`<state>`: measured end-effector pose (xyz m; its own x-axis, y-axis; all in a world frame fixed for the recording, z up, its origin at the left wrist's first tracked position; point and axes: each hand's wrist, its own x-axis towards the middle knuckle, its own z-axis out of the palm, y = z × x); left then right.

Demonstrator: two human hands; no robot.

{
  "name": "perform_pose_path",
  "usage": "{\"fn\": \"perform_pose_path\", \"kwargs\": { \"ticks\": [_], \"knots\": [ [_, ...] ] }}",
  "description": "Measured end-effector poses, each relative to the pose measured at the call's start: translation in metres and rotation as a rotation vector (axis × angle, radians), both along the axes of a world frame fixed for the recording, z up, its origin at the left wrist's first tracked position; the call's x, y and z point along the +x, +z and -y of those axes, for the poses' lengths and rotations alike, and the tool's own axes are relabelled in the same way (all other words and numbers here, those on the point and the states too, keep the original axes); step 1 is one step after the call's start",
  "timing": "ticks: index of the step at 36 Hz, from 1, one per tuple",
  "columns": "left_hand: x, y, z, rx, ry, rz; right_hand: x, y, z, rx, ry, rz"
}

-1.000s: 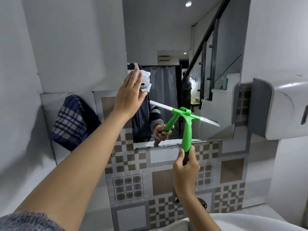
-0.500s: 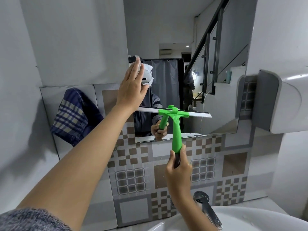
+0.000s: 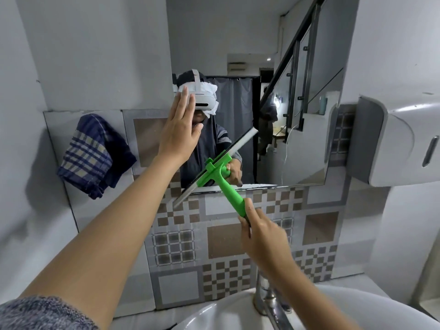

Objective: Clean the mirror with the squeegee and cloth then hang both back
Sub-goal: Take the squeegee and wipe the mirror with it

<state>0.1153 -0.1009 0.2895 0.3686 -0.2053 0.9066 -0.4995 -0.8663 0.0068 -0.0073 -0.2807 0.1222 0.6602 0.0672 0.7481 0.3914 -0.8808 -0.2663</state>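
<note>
Tiled wall, mirror [image 3: 285, 91]: left hand [image 3: 179, 136] flat, fingers spread; right hand [image 3: 262, 234] gripping tilted green squeegee [image 3: 220, 173].

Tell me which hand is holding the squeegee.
The right hand grips the green squeegee by its handle; the left hand lies flat and open at the mirror.

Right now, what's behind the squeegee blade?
The squeegee blade lies slanted across the mirror bottom edge and the patterned tiles below. The strip of glass and tile directly behind it is hidden.
</note>
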Motion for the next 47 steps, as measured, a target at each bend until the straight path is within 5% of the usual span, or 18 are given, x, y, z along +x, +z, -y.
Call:
{"fn": "perform_pose_path", "kwargs": {
  "ticks": [8,31,47],
  "knots": [
    [-0.001,-0.010,0.022,-0.172,0.030,0.002,-0.004,0.052,0.088,-0.341,-0.140,0.039],
    [0.021,-0.016,0.025,-0.205,0.133,-0.025,0.001,0.030,0.167,0.129,-0.118,0.031],
    [0.008,0.000,-0.001,0.157,0.209,0.022,0.000,-0.009,0.117,0.574,-0.055,-0.016]
  ]
}}
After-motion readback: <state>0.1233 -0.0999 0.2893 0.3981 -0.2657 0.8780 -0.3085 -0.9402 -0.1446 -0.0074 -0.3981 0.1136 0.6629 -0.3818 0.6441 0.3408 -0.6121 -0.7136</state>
